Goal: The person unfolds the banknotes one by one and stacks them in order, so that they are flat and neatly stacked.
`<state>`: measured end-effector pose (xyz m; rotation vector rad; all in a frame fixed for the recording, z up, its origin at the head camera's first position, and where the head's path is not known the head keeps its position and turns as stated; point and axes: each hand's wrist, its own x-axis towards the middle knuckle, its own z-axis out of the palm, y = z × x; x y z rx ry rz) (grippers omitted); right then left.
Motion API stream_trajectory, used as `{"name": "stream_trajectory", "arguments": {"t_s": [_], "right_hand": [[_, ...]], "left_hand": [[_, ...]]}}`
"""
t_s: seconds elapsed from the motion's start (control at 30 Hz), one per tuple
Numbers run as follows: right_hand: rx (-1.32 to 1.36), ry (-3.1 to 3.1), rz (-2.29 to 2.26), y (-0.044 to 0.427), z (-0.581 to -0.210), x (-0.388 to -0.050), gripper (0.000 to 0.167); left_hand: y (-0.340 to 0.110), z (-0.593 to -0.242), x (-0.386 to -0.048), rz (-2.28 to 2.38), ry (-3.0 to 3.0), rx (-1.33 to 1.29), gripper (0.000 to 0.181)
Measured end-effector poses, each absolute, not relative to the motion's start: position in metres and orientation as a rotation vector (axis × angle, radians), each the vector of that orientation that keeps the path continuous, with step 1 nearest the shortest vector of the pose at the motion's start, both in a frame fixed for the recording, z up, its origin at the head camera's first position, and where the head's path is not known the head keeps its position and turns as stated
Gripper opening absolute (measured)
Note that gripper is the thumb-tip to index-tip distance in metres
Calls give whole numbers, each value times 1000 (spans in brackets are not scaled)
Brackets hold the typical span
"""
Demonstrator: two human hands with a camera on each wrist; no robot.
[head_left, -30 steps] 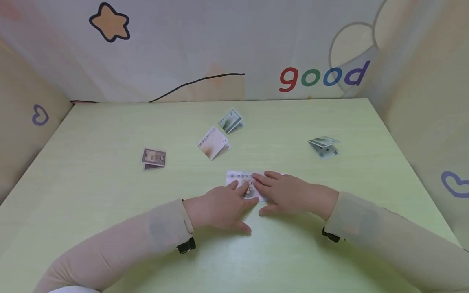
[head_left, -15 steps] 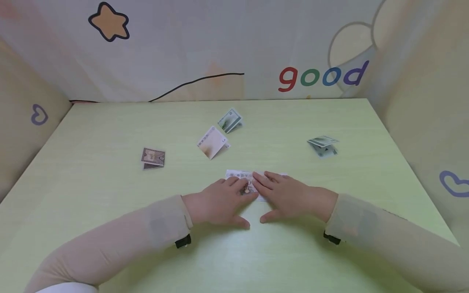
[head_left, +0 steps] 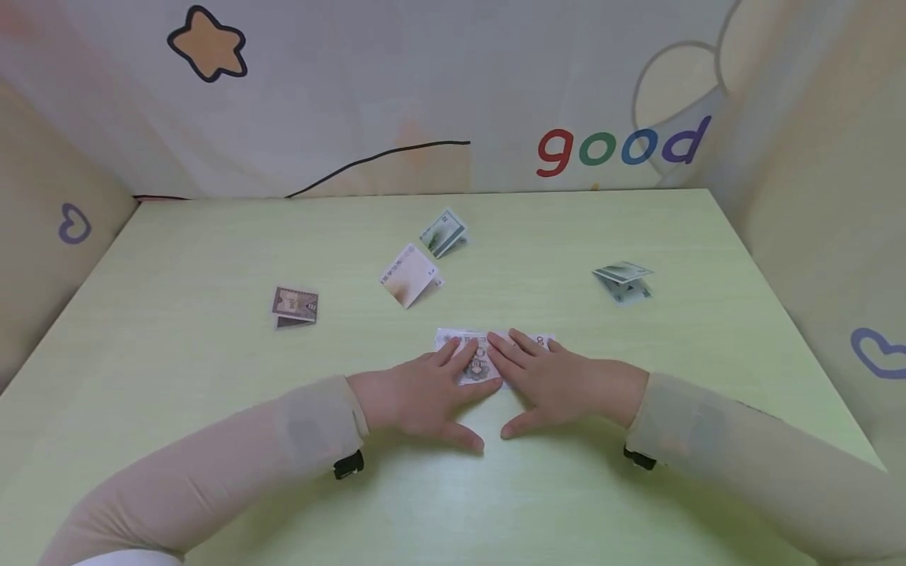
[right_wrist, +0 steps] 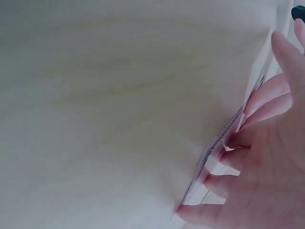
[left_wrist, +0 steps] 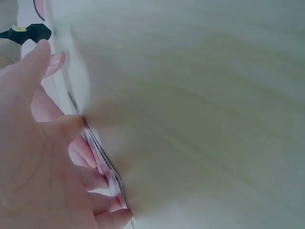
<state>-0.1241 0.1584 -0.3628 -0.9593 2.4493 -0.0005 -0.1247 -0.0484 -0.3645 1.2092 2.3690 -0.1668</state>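
Observation:
A pale printed banknote-like paper [head_left: 477,369] lies flat on the table in the head view, partly covered by both hands. The left hand [head_left: 428,393] rests with spread fingers on its left part. On the middle and right part lie the fingers of the right hand [head_left: 566,387], thumb out on the table. In the left wrist view, fingertips of the left hand [left_wrist: 52,143] touch the thin paper edge [left_wrist: 102,152]. The right wrist view shows the right hand [right_wrist: 257,157] with its fingertips along the paper edge [right_wrist: 214,145].
Behind the hands stand folded notes: a purple-brown one [head_left: 296,303] at left, a pinkish one [head_left: 408,275] and a green one [head_left: 443,231] near the middle, another green one [head_left: 623,273] at right. Printed curtains [head_left: 340,86] border the table [head_left: 177,259].
The left hand's fingers have shifted and spread over the paper, showing more of its print. The right hand has barely moved, its thumb slightly lower than a second ago. The folded notes have not moved.

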Motion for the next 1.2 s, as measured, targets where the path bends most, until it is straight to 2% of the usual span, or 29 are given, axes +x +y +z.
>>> {"name": "stream_trajectory", "arguments": {"t_s": [0.83,1.2], "right_hand": [[-973,2407,40,158,-358,-130,103],[-1137,2315,-98,170,-356,-140,86]], "left_hand": [[-49,-361,-130,-148,2410,1233,82],[-46,-359,-134,-166,2388,1259,78]]}}
